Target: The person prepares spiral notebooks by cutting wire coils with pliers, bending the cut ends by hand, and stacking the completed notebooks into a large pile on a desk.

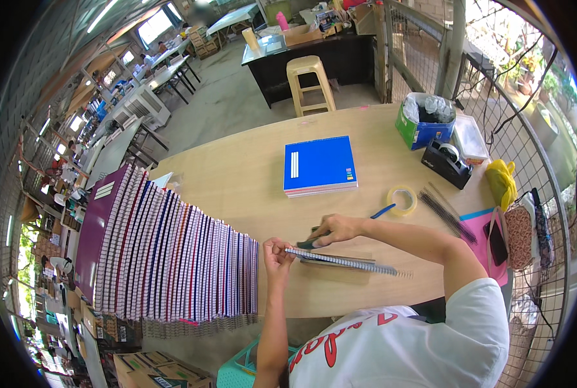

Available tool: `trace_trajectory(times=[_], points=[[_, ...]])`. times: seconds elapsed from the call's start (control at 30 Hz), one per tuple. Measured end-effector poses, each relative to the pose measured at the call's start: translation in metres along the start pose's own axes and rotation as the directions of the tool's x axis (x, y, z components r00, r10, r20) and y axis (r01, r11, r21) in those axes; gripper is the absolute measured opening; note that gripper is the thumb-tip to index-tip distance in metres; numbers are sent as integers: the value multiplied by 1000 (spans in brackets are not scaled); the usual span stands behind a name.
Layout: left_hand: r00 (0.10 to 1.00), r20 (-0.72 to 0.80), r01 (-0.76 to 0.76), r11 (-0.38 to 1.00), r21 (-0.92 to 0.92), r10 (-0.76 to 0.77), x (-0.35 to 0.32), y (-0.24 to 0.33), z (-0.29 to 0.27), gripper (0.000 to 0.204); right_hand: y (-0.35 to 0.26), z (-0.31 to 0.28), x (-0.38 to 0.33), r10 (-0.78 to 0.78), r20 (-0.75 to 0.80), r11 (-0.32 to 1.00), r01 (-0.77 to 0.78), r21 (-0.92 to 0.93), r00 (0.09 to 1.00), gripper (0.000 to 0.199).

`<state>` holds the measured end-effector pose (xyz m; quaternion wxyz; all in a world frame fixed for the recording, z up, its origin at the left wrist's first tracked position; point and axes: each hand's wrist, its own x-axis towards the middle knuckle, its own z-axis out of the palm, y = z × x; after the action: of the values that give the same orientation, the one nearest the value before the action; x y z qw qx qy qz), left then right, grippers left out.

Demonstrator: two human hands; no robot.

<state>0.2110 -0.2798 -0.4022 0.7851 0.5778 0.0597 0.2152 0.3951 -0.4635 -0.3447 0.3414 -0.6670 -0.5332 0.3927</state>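
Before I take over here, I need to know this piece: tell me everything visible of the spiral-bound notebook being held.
The spiral-bound notebook is seen nearly edge-on over the pale tabletop, so its covers hardly show. A greyish, wire-like coil runs along it, slanting slightly down to the right, its loops extending past the right end. The left grip pinches its left end; the right grip holds a dark green tool beside it, contact unclear. Whether it rests on the table is hidden.
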Motion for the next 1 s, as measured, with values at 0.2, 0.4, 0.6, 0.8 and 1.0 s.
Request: trace_trajectory(times=[0.2, 0.4, 0.6, 0.8, 1.0], points=[[996, 92, 23, 991, -133, -11, -4, 2, -1, 49, 107, 21, -84, 221, -408, 746, -423, -514, 886, 90], [994, 18, 105, 984, -146, -104, 1, 7, 21, 47, 146, 32, -143, -23, -537, 669, -386, -635, 844, 72], [998, 28, 57, 983, -175, -53, 4, 4, 13, 35, 150, 28, -145, -118, -555, 576, -399, -714, 824, 60], [995, 15, 97, 983, -158, -95, 1, 7, 14, 30, 58, -9, -101, -214, -714, 805, -294, -515, 667, 49], [999, 10, 54, 990, -130, -53, 1, 11, 18, 41, -93, -30, -41, -326, -315, 709, 11, -705, 891, 30]])
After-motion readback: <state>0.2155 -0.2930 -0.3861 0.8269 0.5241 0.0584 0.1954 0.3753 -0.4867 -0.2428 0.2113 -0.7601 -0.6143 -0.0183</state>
